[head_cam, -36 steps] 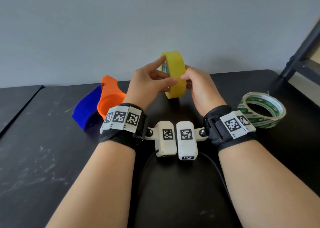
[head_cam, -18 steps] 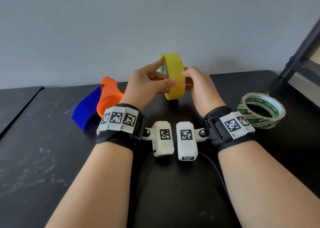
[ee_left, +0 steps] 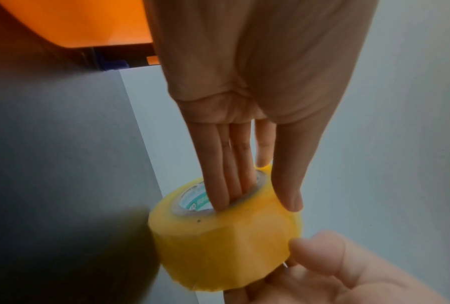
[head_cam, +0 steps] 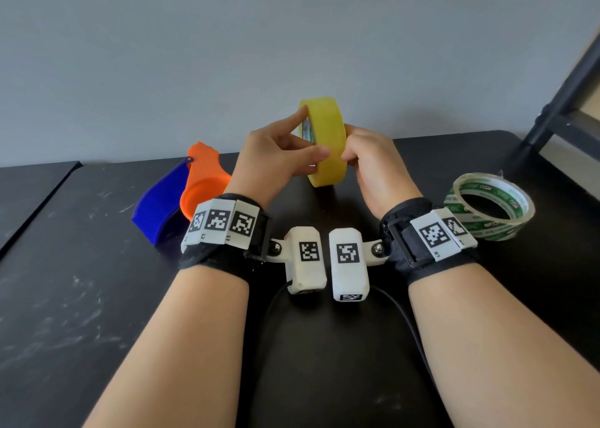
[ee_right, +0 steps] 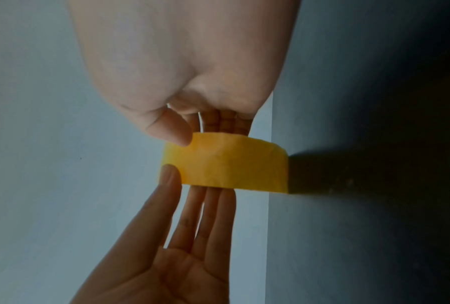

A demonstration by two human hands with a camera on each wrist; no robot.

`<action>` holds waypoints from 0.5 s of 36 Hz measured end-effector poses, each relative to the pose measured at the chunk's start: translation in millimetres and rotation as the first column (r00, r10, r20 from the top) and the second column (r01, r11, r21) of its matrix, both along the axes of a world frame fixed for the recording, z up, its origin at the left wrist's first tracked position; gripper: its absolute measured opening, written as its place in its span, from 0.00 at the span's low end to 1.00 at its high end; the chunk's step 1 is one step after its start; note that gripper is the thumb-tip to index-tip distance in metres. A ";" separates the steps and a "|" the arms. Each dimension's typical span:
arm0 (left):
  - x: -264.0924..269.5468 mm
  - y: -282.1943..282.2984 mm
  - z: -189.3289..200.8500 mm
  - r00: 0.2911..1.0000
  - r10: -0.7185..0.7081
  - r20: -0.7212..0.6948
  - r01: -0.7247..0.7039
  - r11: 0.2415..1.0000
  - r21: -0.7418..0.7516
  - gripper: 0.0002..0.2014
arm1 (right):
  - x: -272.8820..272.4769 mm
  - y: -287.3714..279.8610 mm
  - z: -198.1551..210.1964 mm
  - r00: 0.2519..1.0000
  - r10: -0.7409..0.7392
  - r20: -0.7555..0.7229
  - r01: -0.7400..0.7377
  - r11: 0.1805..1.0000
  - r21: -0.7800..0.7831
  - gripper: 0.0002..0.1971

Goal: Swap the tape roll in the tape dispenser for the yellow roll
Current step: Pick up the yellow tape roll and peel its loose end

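I hold the yellow tape roll (head_cam: 326,142) on edge just above the black table (head_cam: 97,297), between both hands. My left hand (head_cam: 306,138) has several fingers (ee_left: 226,185) pushed into the roll's core and its thumb on the outer yellow band (ee_left: 223,242). My right hand (head_cam: 354,155) pinches the other side, thumb (ee_right: 171,129) on the band (ee_right: 231,166), fingers behind it. The tape dispenser lies at the left, an orange part (head_cam: 207,184) against a blue part (head_cam: 162,207), with no roll showing in it.
A clear tape roll with green print (head_cam: 490,207) lies flat on the table to the right of my right wrist. A dark metal frame (head_cam: 565,109) stands at the far right. A grey wall runs behind the table.
The roll stays in about the same place. My right thumb has slid lower on the yellow band, and my left wrist has shifted slightly.
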State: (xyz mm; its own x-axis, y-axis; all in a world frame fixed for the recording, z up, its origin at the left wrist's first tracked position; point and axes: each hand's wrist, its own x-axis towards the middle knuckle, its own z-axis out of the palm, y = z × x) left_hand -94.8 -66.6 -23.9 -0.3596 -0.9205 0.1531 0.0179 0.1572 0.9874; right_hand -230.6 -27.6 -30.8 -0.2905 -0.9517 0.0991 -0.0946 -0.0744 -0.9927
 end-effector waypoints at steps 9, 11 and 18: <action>-1.3 1.1 1.2 0.999 0.020 -0.050 -0.018 0.999 0.045 0.28 | 4.0 -2.3 6.3 0.992 -0.027 0.127 0.019 0.998 0.066 0.14; -1.4 1.7 1.8 0.998 0.016 -0.054 -0.013 0.999 0.050 0.28 | 3.6 -1.8 6.1 0.990 -0.042 0.132 0.034 0.997 0.062 0.15; -0.6 3.0 3.0 0.998 0.012 -0.065 -0.008 0.998 0.066 0.29 | 2.6 -6.5 3.6 0.982 -0.089 0.165 0.076 0.993 0.088 0.28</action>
